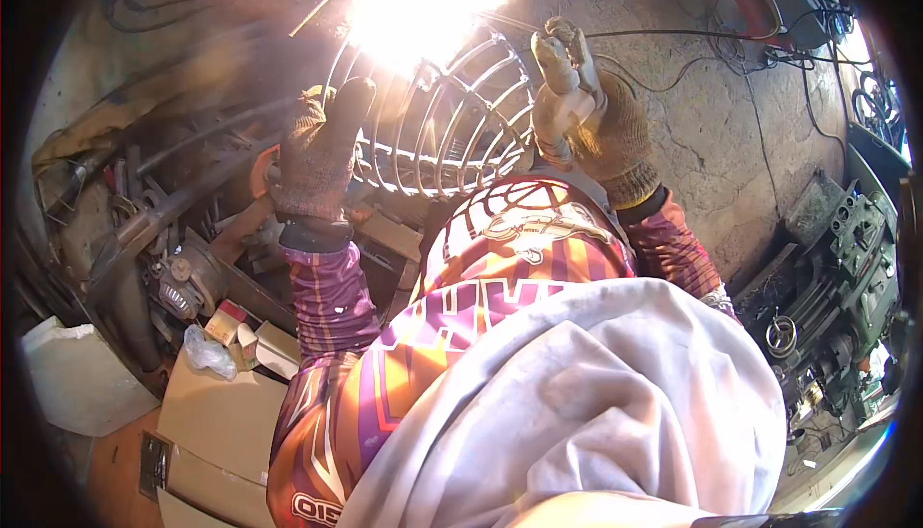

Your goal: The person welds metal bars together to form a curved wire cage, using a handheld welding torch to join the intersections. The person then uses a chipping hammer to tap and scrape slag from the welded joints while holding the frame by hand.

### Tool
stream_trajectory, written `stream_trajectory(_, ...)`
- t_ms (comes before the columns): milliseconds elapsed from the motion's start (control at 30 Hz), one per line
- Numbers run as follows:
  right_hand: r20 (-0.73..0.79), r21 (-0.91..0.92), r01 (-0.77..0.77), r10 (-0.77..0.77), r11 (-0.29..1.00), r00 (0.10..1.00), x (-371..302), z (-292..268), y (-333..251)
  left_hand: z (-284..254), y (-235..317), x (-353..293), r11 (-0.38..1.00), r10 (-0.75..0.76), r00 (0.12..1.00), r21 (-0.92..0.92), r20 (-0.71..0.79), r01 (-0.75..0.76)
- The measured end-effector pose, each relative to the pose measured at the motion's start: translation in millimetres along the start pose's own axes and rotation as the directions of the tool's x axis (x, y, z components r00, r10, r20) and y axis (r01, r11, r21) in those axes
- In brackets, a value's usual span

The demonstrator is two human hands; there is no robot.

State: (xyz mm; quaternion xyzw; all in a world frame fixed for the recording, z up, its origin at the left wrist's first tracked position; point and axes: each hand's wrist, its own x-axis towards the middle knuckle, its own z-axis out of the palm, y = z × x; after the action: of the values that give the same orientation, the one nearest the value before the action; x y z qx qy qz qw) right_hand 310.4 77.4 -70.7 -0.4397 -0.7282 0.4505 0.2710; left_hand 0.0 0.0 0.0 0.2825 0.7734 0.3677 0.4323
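Note:
A round cage (461,124) of curved metal bars stands in front of my body. A white welding glare covers its upper part and hides the joint there. My left hand (329,138), in a worn knit glove, is closed at the cage's left edge, apparently round a bar; the glove hides the exact grip. To the right of the cage is my gloved right hand (577,95), raised with its fingers closed together. A thin welding rod (514,21) runs from the glare to these fingertips. Whatever lies inside the palm is hidden.
Metal scrap and a round machine part (183,278) crowd the left side, above cardboard boxes (216,413). A dark cable (673,34) crosses the concrete floor (711,134). Green machinery with a handwheel (781,336) stands at right. Grey cloth (596,403) covers part of my torso.

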Motion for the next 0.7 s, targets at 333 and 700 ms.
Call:
stream_trajectory(333,-0.058,0.194,-0.073,0.086,0.978,0.995,-5.0,-0.4,-3.3,4.2,2.1,-5.6,0.996,0.070,0.998,0.050,0.007,-0.070)
stream_trajectory(700,-0.038,0.269,-0.062,0.075,0.961,0.996,-7.1,1.3,4.5,1.9,-1.1,-2.2,0.998,0.025,0.999,0.050,0.049,-0.027)
